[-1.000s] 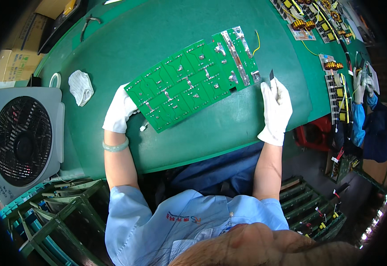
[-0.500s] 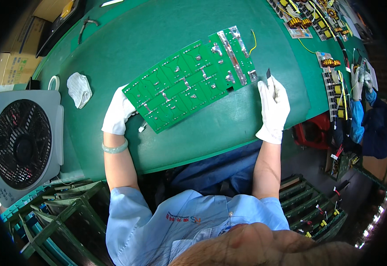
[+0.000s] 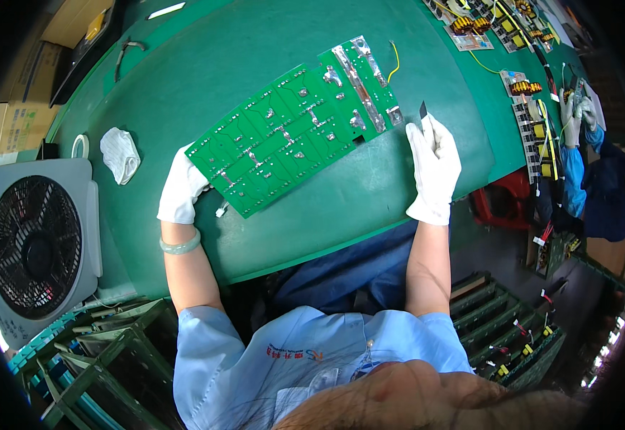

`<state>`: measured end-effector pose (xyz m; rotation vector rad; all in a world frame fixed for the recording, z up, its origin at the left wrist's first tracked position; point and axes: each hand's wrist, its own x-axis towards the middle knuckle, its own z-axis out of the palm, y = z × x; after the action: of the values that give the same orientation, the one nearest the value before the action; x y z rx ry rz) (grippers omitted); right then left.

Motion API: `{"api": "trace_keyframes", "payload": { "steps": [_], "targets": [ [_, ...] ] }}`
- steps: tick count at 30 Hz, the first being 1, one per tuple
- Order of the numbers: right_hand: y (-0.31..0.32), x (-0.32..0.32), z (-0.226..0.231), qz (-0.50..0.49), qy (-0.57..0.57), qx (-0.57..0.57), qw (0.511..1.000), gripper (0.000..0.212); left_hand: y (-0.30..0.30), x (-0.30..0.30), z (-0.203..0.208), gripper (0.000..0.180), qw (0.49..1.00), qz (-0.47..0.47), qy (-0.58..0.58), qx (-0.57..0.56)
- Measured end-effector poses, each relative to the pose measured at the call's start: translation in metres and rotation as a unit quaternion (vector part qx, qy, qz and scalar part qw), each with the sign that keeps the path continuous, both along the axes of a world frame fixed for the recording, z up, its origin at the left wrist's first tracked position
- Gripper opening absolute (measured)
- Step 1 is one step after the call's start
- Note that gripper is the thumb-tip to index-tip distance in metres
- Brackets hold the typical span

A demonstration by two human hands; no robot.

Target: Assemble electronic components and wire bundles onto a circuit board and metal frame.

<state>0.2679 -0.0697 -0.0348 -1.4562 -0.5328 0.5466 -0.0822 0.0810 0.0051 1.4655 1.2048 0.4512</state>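
A long green circuit board (image 3: 294, 140) is held tilted over the green table, its solder side up. My left hand (image 3: 178, 190), in a white glove, is closed on the board's left end; its fingers are partly hidden beneath. At the board's far right end, a yellow-green wire (image 3: 396, 63) sticks out, and a small white connector (image 3: 222, 209) hangs by the near left corner. My gloved right hand (image 3: 434, 168) pinches a small dark flat blade-like piece (image 3: 423, 109) with a slanted tip. It is just right of the board, apart from it.
On the left stand a grey box fan (image 3: 36, 236) and a crumpled white glove (image 3: 120, 155). Dark pliers (image 3: 126, 56) lie farther back. Boards with copper coils (image 3: 524, 87) line the right side, near a co-worker's gloved hands (image 3: 576, 115). Green racks (image 3: 502, 322) stand below the table.
The whole view has shifted slightly, so most things sit a little farther left. Both hands keep their holds, and the board stays at nearly the same tilt.
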Motion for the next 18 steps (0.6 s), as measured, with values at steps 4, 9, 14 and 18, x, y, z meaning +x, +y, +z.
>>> {"api": "trace_keyframes", "payload": {
  "steps": [4,9,14,18],
  "targets": [
    [0.001,-0.002,0.004,0.000,0.051,0.042,0.998,0.040,0.005,-0.003,-0.008,0.017,1.000,-0.004,-0.007,-0.007],
    [0.002,-0.003,0.001,0.005,0.035,0.038,0.999,0.040,0.009,-0.009,-0.012,0.017,1.000,-0.011,0.012,-0.007],
    [0.000,0.001,-0.004,0.004,-0.001,0.013,1.000,0.039,0.014,-0.016,-0.021,0.021,0.999,-0.023,0.038,-0.022],
    [-0.001,0.002,-0.005,0.001,-0.028,-0.004,1.000,0.039,0.009,-0.030,-0.046,0.031,0.998,0.048,-0.009,-0.026]
  ]
}}
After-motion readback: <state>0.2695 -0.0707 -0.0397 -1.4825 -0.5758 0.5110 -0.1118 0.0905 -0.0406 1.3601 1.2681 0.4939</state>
